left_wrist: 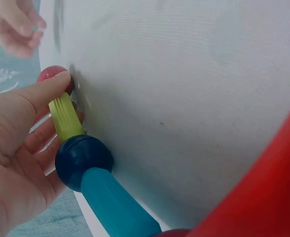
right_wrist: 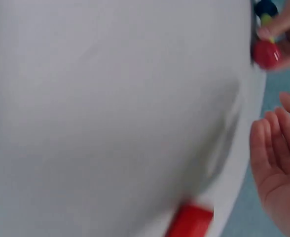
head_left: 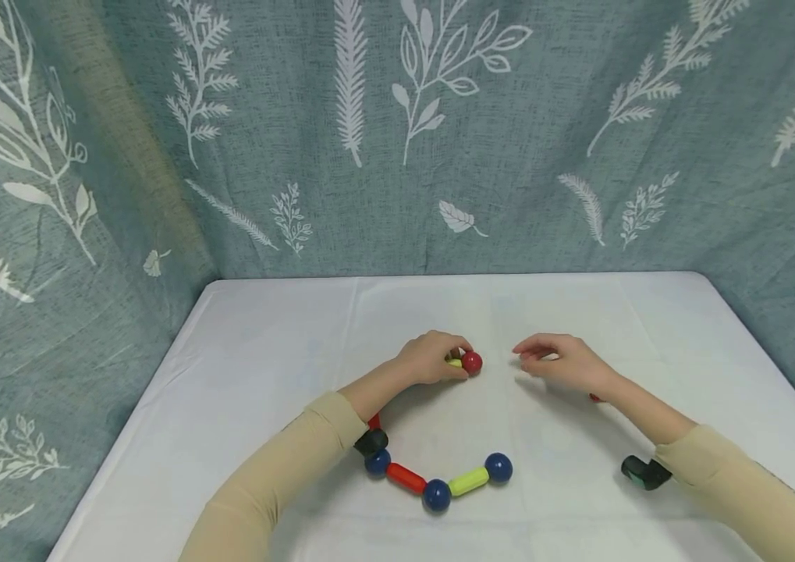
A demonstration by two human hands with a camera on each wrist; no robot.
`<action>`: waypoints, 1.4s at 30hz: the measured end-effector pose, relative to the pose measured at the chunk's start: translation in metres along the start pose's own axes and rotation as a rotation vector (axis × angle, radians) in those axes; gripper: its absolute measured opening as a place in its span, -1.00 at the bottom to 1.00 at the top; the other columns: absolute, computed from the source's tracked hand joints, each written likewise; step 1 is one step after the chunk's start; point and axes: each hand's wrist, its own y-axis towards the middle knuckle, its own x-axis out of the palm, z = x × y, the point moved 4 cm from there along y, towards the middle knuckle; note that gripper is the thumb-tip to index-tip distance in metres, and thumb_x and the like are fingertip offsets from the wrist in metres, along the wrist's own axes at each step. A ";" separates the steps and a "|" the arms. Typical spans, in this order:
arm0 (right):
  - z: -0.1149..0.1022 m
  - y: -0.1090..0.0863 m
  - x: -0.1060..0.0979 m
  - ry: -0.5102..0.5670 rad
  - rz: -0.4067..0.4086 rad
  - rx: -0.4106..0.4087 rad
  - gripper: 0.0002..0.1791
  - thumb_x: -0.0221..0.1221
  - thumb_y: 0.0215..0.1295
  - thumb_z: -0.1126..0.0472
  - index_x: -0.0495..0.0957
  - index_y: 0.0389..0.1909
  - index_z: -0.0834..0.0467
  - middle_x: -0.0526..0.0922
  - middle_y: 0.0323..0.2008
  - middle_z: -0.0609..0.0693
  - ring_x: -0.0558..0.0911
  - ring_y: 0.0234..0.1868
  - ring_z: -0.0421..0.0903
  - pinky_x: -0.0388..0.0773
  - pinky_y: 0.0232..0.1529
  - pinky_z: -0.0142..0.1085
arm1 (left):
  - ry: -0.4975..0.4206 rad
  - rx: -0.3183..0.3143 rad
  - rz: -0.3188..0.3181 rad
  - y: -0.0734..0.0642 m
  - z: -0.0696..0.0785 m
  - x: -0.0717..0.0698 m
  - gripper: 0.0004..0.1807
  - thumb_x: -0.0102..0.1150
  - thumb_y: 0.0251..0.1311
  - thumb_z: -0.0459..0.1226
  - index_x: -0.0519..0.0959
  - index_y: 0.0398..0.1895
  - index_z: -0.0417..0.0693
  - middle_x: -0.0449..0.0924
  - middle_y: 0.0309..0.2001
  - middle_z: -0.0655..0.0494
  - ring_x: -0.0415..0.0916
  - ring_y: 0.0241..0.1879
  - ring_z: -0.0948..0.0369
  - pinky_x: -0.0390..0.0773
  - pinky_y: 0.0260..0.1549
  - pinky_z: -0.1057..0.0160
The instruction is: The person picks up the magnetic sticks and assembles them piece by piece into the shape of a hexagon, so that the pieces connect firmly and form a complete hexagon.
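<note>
My left hand [head_left: 434, 359] pinches a red ball [head_left: 471, 362], with the thumb across it in the left wrist view. A yellow-green ribbed rod [left_wrist: 66, 117] joins that ball to a dark blue ball [left_wrist: 83, 162]. From there a teal rod [left_wrist: 116, 202] runs on toward the wrist. Across a gap to the right, my right hand [head_left: 560, 361] hovers over the white table with loosely bent fingers and holds nothing. Below my left forearm, the chain shows a red rod [head_left: 406, 478], a blue ball [head_left: 437, 496], a yellow-green rod [head_left: 470, 481] and another blue ball [head_left: 498, 467].
A red piece [right_wrist: 190, 220] lies on the table by my right forearm, which mostly covers it in the head view. The white cloth [head_left: 285, 328] covers the table. Behind it hangs a green curtain [head_left: 383, 211] with white leaf prints.
</note>
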 end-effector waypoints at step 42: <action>-0.013 0.006 0.036 0.021 -0.059 0.133 -0.63 0.36 0.18 0.10 0.62 -0.10 0.27 0.66 -0.36 -0.04 0.58 -0.38 -0.14 0.55 -0.34 -0.28 | -0.102 0.064 -0.008 0.001 0.006 -0.003 -0.56 0.32 0.20 -0.26 0.55 0.16 -0.04 0.64 -0.09 0.03 0.53 -0.18 0.19 0.50 -0.15 0.27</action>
